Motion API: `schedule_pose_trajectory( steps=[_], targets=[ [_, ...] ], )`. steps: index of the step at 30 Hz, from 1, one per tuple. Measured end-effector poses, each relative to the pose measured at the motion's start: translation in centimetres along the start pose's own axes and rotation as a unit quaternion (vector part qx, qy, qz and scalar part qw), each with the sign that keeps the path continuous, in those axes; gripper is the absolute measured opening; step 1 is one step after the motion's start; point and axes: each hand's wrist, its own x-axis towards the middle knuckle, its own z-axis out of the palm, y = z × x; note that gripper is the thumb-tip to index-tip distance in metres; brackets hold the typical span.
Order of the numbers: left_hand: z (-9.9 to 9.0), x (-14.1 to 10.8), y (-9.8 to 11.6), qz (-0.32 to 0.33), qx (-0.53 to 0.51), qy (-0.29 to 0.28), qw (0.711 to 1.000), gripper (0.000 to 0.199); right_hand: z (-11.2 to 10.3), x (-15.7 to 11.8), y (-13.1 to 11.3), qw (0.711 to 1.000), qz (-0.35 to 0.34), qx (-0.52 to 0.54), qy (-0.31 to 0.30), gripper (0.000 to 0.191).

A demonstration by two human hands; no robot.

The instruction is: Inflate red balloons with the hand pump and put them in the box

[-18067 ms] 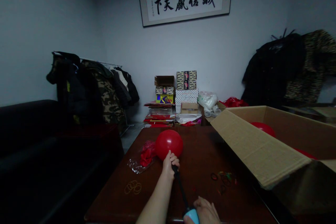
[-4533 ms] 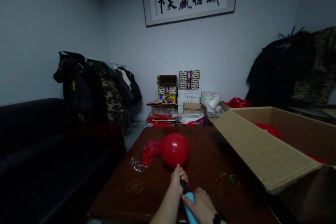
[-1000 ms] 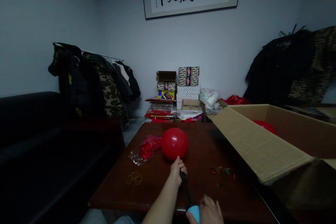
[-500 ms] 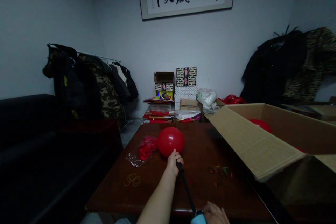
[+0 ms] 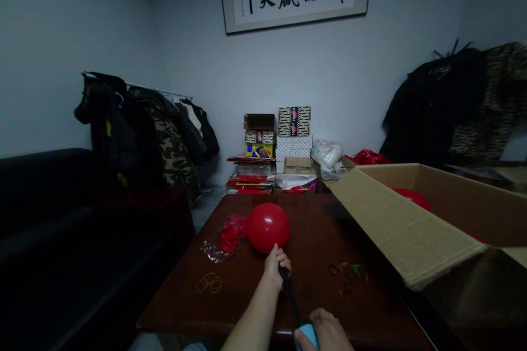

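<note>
An inflated red balloon (image 5: pixel 268 225) sits over the wooden table, its neck end toward me. My left hand (image 5: pixel 276 266) is closed round that neck and the black front end of a balloon hand pump (image 5: pixel 307 333). The pump's dark shaft slants down to its light-blue part, which my right hand (image 5: pixel 327 329) grips near the bottom edge of the view. Left of the balloon lies a clear plastic bag of uninflated red balloons (image 5: pixel 231 236). The fingers of my left hand hide the spot where neck and nozzle meet.
Yellow rubber bands (image 5: pixel 209 283) lie at the table's left, small coloured bands (image 5: pixel 349 273) at its right. A large open cardboard box (image 5: pixel 407 230) with red balloons inside stands on the right. A black sofa (image 5: pixel 49 252) is on the left, stacked boxes (image 5: pixel 294 145) behind.
My right hand has moved up and left with the pump's blue part, toward my left hand, so less of the black shaft shows. My left hand and the balloon sit slightly lower in view.
</note>
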Motion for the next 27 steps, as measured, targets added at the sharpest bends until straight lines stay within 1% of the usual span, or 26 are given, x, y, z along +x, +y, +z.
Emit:
schedule_pose_trajectory(
  steps=[3,8,12,15,18,22,24,26,27],
  targets=[
    [-0.7,-0.1,-1.0,-0.004,0.002,-0.003,1.000,0.037,-0.7,1.1,-1.1,1.000,0.004,-0.015,0.000,0.051],
    [-1.2,0.1,-1.7,0.009,0.030,-0.002,1.000,0.035,-1.8,3.2,-3.1,0.998,0.051,-0.030,0.022,0.052],
    [-1.3,0.5,-1.4,0.042,0.054,0.006,0.998,0.036,-1.5,4.5,-3.7,0.998,0.055,-0.032,0.018,0.059],
    [-1.1,0.5,-1.2,0.057,0.066,0.019,0.996,0.035,-1.0,4.8,-3.6,0.998,0.054,-0.033,0.004,0.063],
    [-0.8,0.5,-1.2,0.062,0.079,0.037,0.994,0.035,-0.8,4.5,-3.6,0.997,0.058,-0.042,-0.008,0.066],
    [-0.3,0.7,-0.6,0.068,0.087,0.051,0.993,0.036,-0.3,3.1,-3.2,0.996,0.054,-0.066,-0.022,0.068],
    [-0.1,0.8,-0.1,0.058,0.085,0.059,0.993,0.037,0.5,2.1,-2.5,0.994,0.047,-0.090,-0.033,0.066],
    [-0.1,1.0,0.4,0.048,0.078,0.063,0.994,0.037,1.5,1.2,-1.3,0.991,0.057,-0.119,-0.024,0.062],
    [-0.2,1.0,0.5,0.045,0.073,0.064,0.994,0.038,2.1,0.7,-0.6,0.989,0.061,-0.131,-0.019,0.055]
  ],
)
